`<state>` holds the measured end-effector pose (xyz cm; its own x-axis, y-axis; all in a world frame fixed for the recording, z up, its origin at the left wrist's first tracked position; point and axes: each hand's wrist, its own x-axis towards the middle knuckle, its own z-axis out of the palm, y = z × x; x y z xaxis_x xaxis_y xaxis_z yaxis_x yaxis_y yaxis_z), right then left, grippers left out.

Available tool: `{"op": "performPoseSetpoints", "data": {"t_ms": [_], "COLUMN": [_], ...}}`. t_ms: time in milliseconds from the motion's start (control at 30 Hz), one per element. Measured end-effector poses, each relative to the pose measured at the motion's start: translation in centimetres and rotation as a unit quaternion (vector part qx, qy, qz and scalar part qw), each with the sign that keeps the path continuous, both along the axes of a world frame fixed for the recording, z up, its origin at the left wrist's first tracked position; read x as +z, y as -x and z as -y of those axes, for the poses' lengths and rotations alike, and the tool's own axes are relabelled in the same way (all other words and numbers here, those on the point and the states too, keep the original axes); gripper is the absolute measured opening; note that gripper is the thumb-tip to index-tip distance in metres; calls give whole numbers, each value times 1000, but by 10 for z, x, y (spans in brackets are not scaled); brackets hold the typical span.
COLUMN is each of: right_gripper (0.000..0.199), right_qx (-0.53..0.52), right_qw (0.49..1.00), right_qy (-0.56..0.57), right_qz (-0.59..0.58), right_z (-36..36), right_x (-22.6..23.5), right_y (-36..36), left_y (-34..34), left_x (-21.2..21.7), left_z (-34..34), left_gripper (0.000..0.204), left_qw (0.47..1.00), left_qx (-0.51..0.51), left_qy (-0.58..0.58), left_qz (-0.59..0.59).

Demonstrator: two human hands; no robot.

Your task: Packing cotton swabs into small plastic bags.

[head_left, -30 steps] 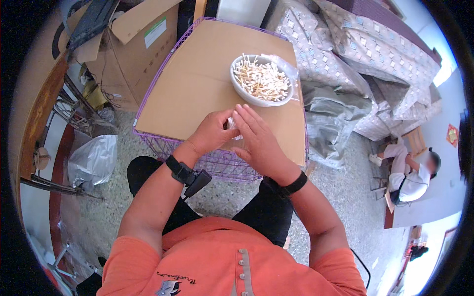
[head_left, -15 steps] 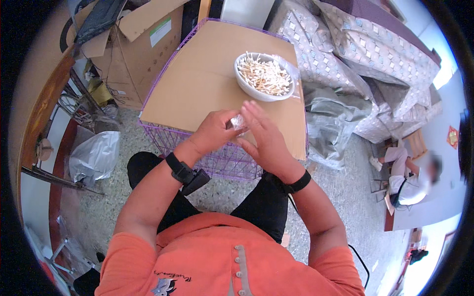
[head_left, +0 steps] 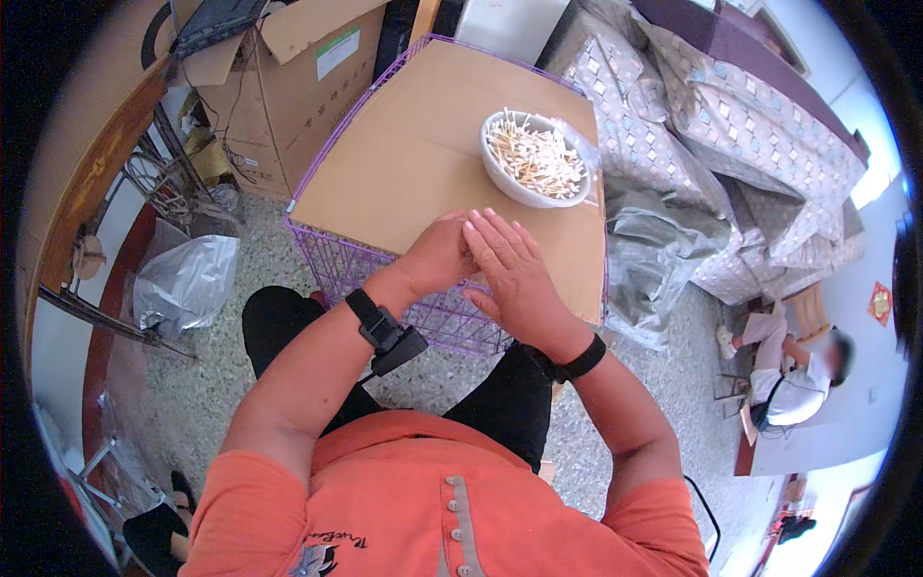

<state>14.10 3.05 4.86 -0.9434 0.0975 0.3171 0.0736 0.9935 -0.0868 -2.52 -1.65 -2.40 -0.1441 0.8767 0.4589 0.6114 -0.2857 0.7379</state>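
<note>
Cardboard sheet [head_left: 413, 154] on top of a purple wire basket [head_left: 385, 274] serves as the surface, its long axis running from the near edge toward the far end. Brown carton [head_left: 288, 87] stands off its left side, grey plastic bags [head_left: 654, 250] off the right. White bowl [head_left: 534, 159] sits near the far-right corner, heaped w/ pale thin sticks lying every which way. Person in orange shirt sits at the near edge, both hands together over the near edge, right of centre. Right hand [head_left: 514, 274] lies flat-ish, fingers [head_left: 490, 236] straight, close together, pointing to the far edge, overlapping the left. Left hand [head_left: 437, 255] curled, fingers tucked under the right. Can't tell whether either holds anything; whatever's between them is hidden. Black bands on both wrists.
</note>
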Motion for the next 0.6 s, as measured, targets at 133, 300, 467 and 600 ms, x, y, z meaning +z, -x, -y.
{"op": "performPoseSetpoints", "data": {"t_ms": [133,300,467,600], "right_gripper": [81,72,64,60], "right_qx": [-1,-4,-53,-37], "right_qw": [997,995,965,916], "right_qy": [58,91,206,379], "right_qz": [-40,-50,-155,-128], "right_z": [-4,-9,-26,-18], "right_x": [4,-3,3,-15], "right_y": [-3,-11,-23,-28], "left_y": [-2,-3,-4,-9], "left_x": [7,10,29,33], "left_z": [4,6,17,34], "left_gripper": [28,31,39,38], "left_qw": [1000,1000,985,943], "left_qx": [-6,4,-23,-82], "left_qy": [-2,18,134,105], "left_qz": [6,-25,109,305]}}
